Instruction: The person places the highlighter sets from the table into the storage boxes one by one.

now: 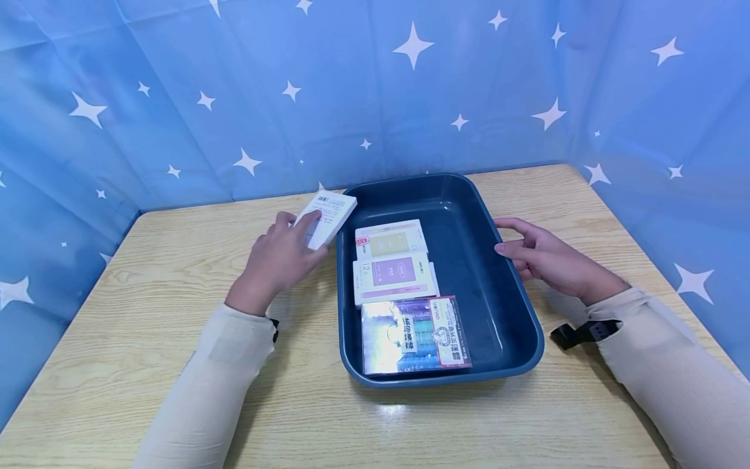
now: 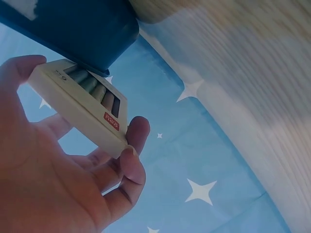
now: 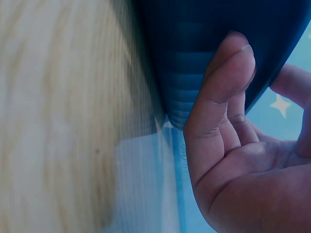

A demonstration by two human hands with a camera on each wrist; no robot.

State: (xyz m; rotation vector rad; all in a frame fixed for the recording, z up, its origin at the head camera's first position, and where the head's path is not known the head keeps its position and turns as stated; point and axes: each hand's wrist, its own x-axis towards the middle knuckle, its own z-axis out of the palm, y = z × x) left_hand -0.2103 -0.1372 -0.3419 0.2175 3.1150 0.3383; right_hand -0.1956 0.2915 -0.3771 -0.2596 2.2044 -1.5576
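My left hand (image 1: 281, 254) holds a white box (image 1: 329, 212) by its edges, tilted, at the left rim of a dark blue plastic tray (image 1: 498, 306). The left wrist view shows several pale-coloured pens or markers behind the window of this box (image 2: 77, 107). At the tray's right side, my right hand (image 1: 547, 257) holds the rim, its thumb at the edge and its fingers against the outer wall (image 3: 182, 87). Inside the tray lie a yellow-labelled white box (image 1: 389, 243), a purple-labelled white box (image 1: 394, 273) and a shiny pack of blue-purple pens (image 1: 410, 335).
The tray stands on a light wooden table (image 1: 152, 312). Behind and beside the table hangs a blue curtain (image 1: 351, 91) with white stars. A black strap end (image 1: 586, 332) shows at the right wrist.
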